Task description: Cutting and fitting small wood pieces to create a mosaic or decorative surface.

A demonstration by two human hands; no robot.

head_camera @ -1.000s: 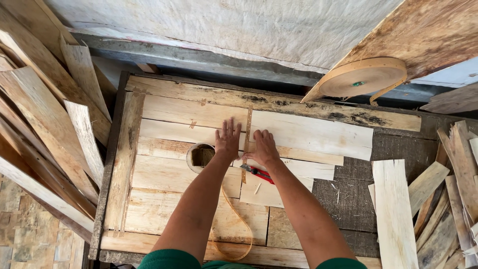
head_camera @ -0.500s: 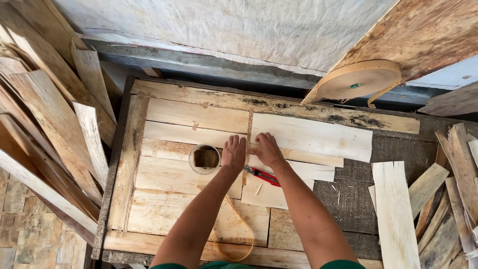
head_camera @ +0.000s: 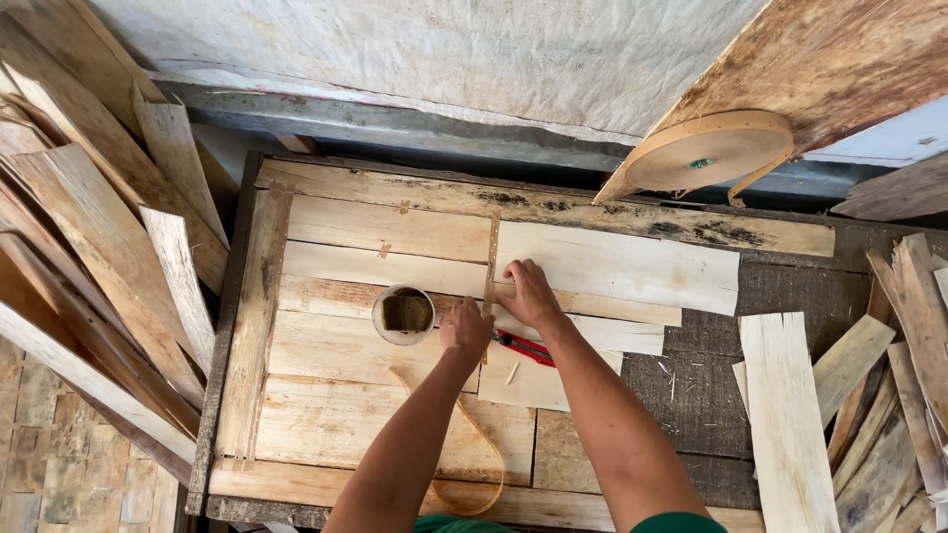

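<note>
Tabletop: a dark, worn wooden tabletop [head_camera: 780, 286] is seen from above, its left and middle covered with pale thin veneer sheets laid edge to edge in rows; the right part is bare.
Veneer sheet in hand: a pale rectangular wood veneer sheet [head_camera: 632, 271] lies on the upper right of the laid area, its left edge butted at the vertical seam [head_camera: 491, 266] where the sheets meet.
Loose stock: long rough veneer strips [head_camera: 99, 227] are heaped to the left of the tabletop, and more pale strips [head_camera: 790, 415] are stacked to the right.
Tape roll: a large flat roll of tan paper tape [head_camera: 706, 150] leans at the upper right, a loose end hanging from it.
Tape strip: a curled tan tape strip [head_camera: 474, 444] is looped over the lower sheets, near the left forearm.
Small cup: a round white cup [head_camera: 404, 314] stands on the sheets just left of the left hand.
Right hand: the right hand [head_camera: 528, 293] is pressed flat, fingers spread, on the seam edge of the veneer sheet; nothing is gripped.
Left hand: the left hand [head_camera: 466, 331] is laid palm down, fingers together, on the sheets just below the seam; nothing is gripped.
Cutter: a small red utility knife [head_camera: 523, 347] lies untouched under the right wrist.
Progress, as judged: several rows appear placed and aligned; the seam under the hands looks untaped, and the right of the tabletop is uncovered.
</note>
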